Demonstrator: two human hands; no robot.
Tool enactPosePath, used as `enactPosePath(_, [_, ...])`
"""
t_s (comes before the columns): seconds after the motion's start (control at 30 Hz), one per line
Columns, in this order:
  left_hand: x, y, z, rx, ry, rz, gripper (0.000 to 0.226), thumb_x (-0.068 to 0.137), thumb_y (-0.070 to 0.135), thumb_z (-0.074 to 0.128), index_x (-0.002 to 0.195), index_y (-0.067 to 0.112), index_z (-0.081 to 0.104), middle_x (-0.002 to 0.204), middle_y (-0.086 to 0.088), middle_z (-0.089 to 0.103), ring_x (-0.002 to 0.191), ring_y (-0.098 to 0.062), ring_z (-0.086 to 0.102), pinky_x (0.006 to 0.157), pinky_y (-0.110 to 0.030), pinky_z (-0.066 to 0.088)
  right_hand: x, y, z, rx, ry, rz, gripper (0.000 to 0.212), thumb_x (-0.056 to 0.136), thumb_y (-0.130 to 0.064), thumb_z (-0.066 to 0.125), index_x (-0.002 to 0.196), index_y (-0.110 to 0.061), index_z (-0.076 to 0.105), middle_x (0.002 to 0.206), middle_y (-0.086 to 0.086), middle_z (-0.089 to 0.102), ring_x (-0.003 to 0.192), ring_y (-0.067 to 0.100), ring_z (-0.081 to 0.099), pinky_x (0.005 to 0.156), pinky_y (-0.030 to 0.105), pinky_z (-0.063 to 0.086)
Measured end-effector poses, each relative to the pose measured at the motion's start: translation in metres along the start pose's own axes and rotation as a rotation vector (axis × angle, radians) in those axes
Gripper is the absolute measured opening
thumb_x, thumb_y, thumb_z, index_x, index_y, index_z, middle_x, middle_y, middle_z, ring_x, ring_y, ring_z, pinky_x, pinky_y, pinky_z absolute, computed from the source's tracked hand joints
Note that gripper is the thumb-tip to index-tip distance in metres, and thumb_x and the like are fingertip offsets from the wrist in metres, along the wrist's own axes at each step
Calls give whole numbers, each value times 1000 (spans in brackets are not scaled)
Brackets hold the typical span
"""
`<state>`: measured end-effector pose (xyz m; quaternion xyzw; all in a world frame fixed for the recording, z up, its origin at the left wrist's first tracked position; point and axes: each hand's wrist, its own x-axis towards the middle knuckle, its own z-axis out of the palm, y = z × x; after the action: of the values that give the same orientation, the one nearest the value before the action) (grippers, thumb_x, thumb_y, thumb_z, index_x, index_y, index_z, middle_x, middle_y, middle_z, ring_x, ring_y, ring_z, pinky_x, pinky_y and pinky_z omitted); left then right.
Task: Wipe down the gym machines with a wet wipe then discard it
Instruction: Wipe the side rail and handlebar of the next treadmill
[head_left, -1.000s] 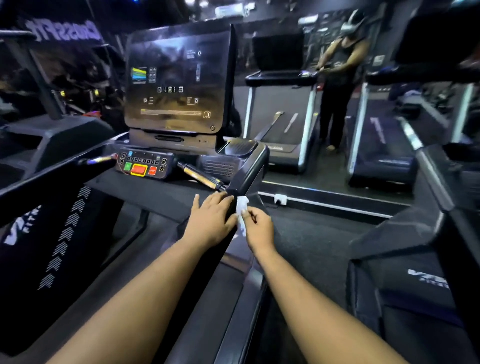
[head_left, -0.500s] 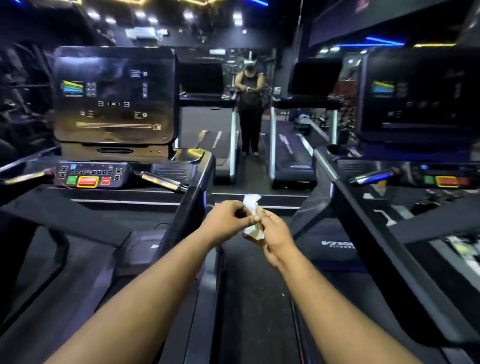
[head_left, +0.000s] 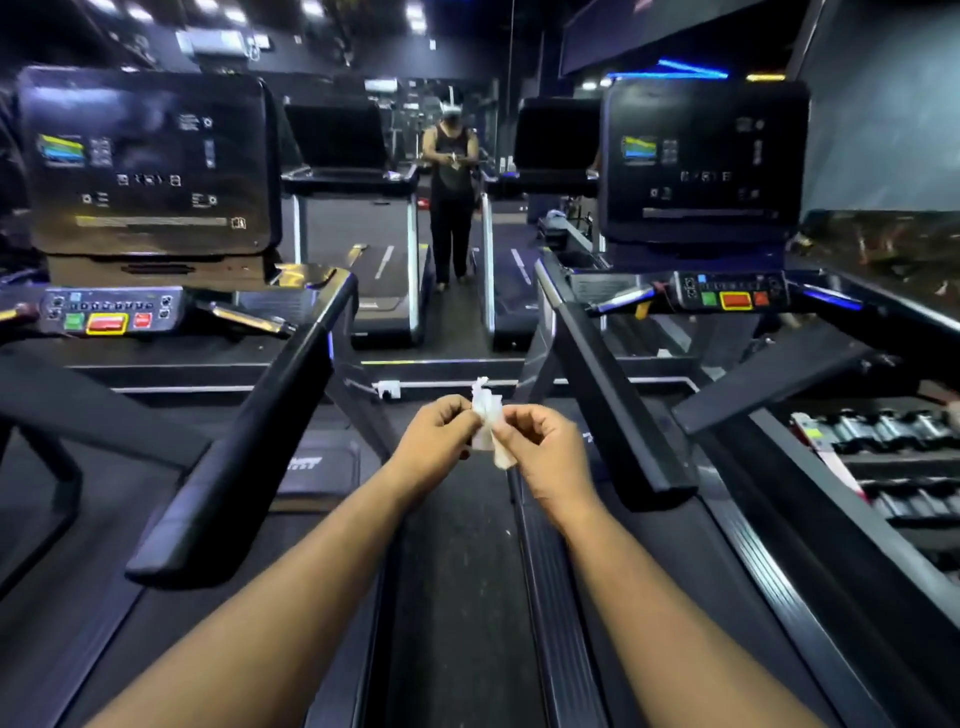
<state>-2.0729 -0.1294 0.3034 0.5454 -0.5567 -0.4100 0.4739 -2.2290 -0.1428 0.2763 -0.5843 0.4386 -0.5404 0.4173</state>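
Observation:
A crumpled white wet wipe is held in the air between both hands, over the dark gap between two treadmills. My left hand pinches its left side and my right hand pinches its right side, fingers curled. The left treadmill's black handrail runs down to the left of my left arm, below its console screen. The right treadmill's handrail slopes just right of my right hand, under its own console screen.
Control panels with green and red buttons sit on the left treadmill and the right treadmill. A mirror wall ahead reflects a standing person. A dumbbell rack stands at the right.
My view has swung right from the left treadmill to the gap between both machines. My left hand left the handrail and joined my right hand on the wipe, which rose in front of me.

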Motion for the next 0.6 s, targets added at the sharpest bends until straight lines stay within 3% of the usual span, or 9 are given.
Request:
enactPosePath(0.07, [-24, -5, 19, -56, 49, -31, 32, 96, 3, 49, 68, 17, 49, 59, 12, 51, 62, -8, 49, 60, -24, 46, -20, 8, -22, -22, 44, 38, 5, 91, -15, 75, 90, -20, 75, 85, 1, 77, 78, 10, 70, 72, 30, 57])
enactPosePath(0.17, [-57, -10, 36, -139, 120, -74, 32, 96, 5, 46, 66, 18, 45, 59, 15, 48, 58, -2, 47, 53, -16, 42, -56, 15, -48, 61, 104, 204, 7, 94, -18, 69, 92, -13, 72, 89, 14, 74, 76, 16, 65, 65, 37, 57])
enactPosePath(0.27, [-79, -14, 37, -317, 156, -153, 14, 89, 18, 48, 84, 10, 58, 74, 4, 63, 70, -11, 59, 58, -23, 47, -87, 17, -61, 114, 152, 348, 10, 94, -16, 61, 92, -9, 68, 92, 18, 71, 77, 20, 64, 58, 38, 57])
enactPosePath(0.33, [-93, -11, 35, -401, 161, -198, 26, 83, 25, 50, 96, 9, 66, 87, -6, 69, 79, -18, 64, 62, -29, 51, -106, 19, -64, 62, 80, 416, 9, 94, -11, 58, 89, -8, 65, 86, 15, 68, 73, 19, 61, 57, 34, 51])
enactPosePath(0.47, [-109, 3, 27, -402, 57, -227, 32, 67, 34, 58, 87, 10, 65, 83, -15, 59, 75, -28, 54, 60, -31, 40, -125, 6, -67, -10, 74, 326, 9, 98, -22, 61, 106, -24, 65, 97, -3, 70, 85, 10, 63, 70, 24, 46])
enactPosePath(0.57, [-118, 15, 23, -329, -63, -228, 33, 69, 38, 59, 91, 15, 65, 88, -17, 53, 79, -29, 49, 62, -34, 37, -129, -20, -61, 29, -103, 213, 39, 99, -44, 62, 134, -29, 54, 116, -16, 65, 102, -10, 61, 88, 18, 47])
enactPosePath(0.6, [-122, 22, 22, -303, -88, -202, 25, 74, 35, 59, 89, 17, 65, 87, -16, 54, 76, -27, 50, 63, -33, 40, -130, -26, -57, 9, -178, 211, 53, 93, -52, 66, 139, -30, 51, 122, -14, 65, 109, -7, 61, 93, 21, 48])
